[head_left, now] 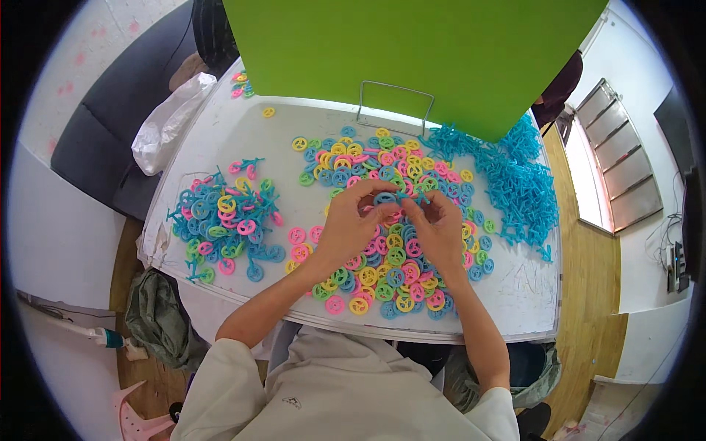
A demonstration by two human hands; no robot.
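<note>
Over the middle of the white table (294, 213), my left hand (349, 228) pinches a small blue plastic wheel (384, 198) between thumb and fingers. Close beside it, my right hand (441, 231) is closed on a small teal stick-shaped plastic piece (421, 198). The piece's inner end points at the wheel; whether the two touch is hard to make out. Beneath and around both hands spreads a heap of loose wheels (396, 256) in pink, yellow, green and blue.
A tangled heap of teal stick pieces (522, 195) lies at the right. On the left is a pile of wheels joined to teal sticks (224, 209). A green panel (412, 59) stands across the back, with a wire frame (397, 86) before it. A white plastic bag (169, 125) hangs at the left edge.
</note>
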